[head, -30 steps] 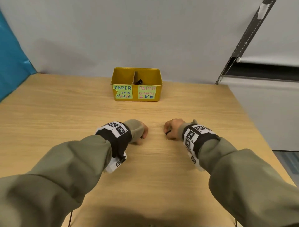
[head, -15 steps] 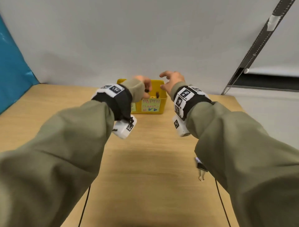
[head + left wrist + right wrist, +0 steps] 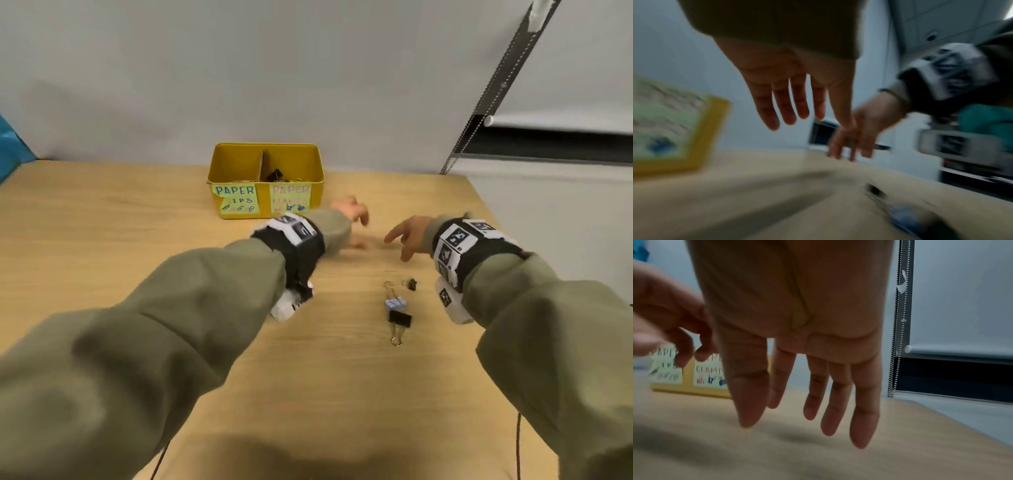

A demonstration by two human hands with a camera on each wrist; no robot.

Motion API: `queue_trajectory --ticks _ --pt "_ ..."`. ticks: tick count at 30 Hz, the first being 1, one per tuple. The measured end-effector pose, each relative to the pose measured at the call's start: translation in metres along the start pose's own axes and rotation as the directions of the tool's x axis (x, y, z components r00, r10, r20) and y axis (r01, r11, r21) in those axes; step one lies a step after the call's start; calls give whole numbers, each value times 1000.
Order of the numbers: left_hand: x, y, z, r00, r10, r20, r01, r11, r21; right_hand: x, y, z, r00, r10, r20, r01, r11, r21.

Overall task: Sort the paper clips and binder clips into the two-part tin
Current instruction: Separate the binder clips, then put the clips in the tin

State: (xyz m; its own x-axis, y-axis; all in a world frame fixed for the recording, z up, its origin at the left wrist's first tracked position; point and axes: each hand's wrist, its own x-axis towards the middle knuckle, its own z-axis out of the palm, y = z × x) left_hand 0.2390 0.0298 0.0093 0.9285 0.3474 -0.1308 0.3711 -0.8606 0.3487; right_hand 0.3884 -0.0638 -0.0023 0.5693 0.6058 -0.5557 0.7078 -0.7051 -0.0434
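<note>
A yellow two-part tin [image 3: 236, 161] stands at the back of the wooden table, labelled for paper clips on its left part and clamps on its right. Black binder clips [image 3: 275, 176] lie in the right part. My left hand [image 3: 351, 214] hovers open just right of the tin's front, fingers straight in the left wrist view [image 3: 789, 104]. My right hand [image 3: 406, 236] hangs open beside it, empty [image 3: 818, 386]. Nearer me lie a blue-white binder clip [image 3: 395, 303], a black binder clip [image 3: 400, 319] and a small dark clip [image 3: 411, 283].
A grey wall rises behind the table [image 3: 102, 240]. A roller blind with a bead chain [image 3: 479, 126] hangs at the right, past the table's right edge. A blue sheet [image 3: 10, 144] shows at the far left.
Both hands have come back down from over the tin toward the table and now hold nothing. The head view has shifted, so the loose clips on the table show.
</note>
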Motion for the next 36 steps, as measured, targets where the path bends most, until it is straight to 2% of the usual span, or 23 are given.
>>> queue_trajectory --ticks 2,4,6,8,11,16,21,28,32,36 --pt "-14 29 31 986 83 148 -89 995 40 -3 12 13 998 37 60 -34 998 -44" --pt "-24 51 55 964 117 240 -142 986 92 -9 23 26 995 64 74 -60 996 -60" --pt "-25 64 72 947 99 307 -144 981 126 -15 31 41 998 46 41 -44 998 -49" --pt "-23 74 83 939 34 342 -97 981 168 -22 35 56 999 28 -34 -29 999 -41" --pt "-22 82 89 942 -46 334 -3 989 146 -23 38 69 995 25 -101 -18 997 69" --pt "-27 75 85 934 -67 351 17 989 144 -13 32 71 996 32 -79 -18 985 173" --pt "-38 45 77 936 -101 338 70 992 103 -1 6 70 991 -102 -82 122 945 304" --pt "-56 -9 65 950 -167 265 176 984 -8 0 -67 33 932 -264 -247 347 845 407" --pt "-57 -44 58 935 -252 251 302 935 -186 1 -100 -2 870 -316 -379 462 791 402" --pt "-60 -79 49 919 -325 224 392 821 -416 12 -127 -34 830 -255 -496 495 746 446"
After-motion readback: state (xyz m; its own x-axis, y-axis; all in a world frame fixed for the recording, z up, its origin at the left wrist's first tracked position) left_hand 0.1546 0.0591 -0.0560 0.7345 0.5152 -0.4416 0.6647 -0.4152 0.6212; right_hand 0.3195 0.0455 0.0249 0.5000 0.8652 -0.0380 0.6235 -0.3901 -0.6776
